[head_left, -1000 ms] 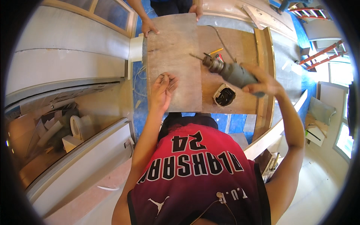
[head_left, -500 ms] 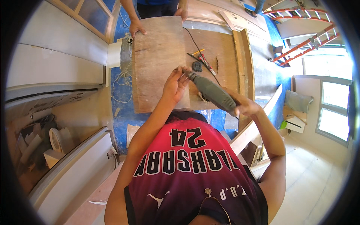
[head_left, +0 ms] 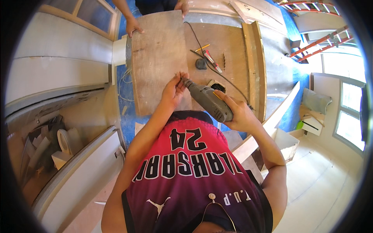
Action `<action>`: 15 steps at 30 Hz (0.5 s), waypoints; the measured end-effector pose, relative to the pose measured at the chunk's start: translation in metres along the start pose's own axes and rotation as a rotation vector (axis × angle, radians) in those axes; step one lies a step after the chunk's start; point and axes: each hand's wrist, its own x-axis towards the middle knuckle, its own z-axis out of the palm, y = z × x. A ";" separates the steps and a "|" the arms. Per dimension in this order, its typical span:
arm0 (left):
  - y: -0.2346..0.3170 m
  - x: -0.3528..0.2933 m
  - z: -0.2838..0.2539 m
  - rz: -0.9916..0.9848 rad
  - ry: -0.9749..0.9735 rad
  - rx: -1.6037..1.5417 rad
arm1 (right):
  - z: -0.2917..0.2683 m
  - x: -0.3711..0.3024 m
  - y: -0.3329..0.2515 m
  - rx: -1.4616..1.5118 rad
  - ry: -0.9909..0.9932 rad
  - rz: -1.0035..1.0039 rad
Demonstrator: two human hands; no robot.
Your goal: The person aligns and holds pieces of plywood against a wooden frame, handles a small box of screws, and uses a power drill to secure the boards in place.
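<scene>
A grey-green power drill (head_left: 210, 103) is held in my right hand (head_left: 237, 113), its fingers wrapped round the rear and handle. The drill points away and to the left. My left hand (head_left: 175, 90) is closed at the drill's front end, the fingertips pinching what looks like a thin drill bit, mostly hidden. Beneath this hand lies a plywood sheet (head_left: 157, 54). Another person's hands (head_left: 134, 26) hold the sheet's far edge. Right of the sheet, a black tape measure (head_left: 201, 64), a red-and-white utility knife (head_left: 212, 61) and a yellow pencil (head_left: 202, 47) lie on a wooden surface (head_left: 233, 42).
A dark cord (head_left: 233, 82) crosses the wooden surface near a dark spiral bit (head_left: 224, 61). Long timber boards (head_left: 254, 66) run along its right side. Blue sheeting (head_left: 130, 101) covers the floor. An orange ladder (head_left: 324, 44) stands far right; a white panel (head_left: 77, 167) is at left.
The drill has shifted left and turned slightly, and more of my right hand shows on top of it. My left hand stays at its front end. The whole view has shifted a little.
</scene>
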 end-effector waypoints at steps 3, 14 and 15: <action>0.004 -0.004 0.042 0.053 -0.006 -0.001 | 0.014 -0.007 0.019 0.066 0.067 0.033; -0.016 0.014 0.036 0.111 0.130 -0.048 | 0.027 0.008 0.042 0.263 0.112 0.171; -0.015 0.011 0.034 0.092 0.159 -0.023 | 0.029 0.008 0.040 0.275 0.089 0.186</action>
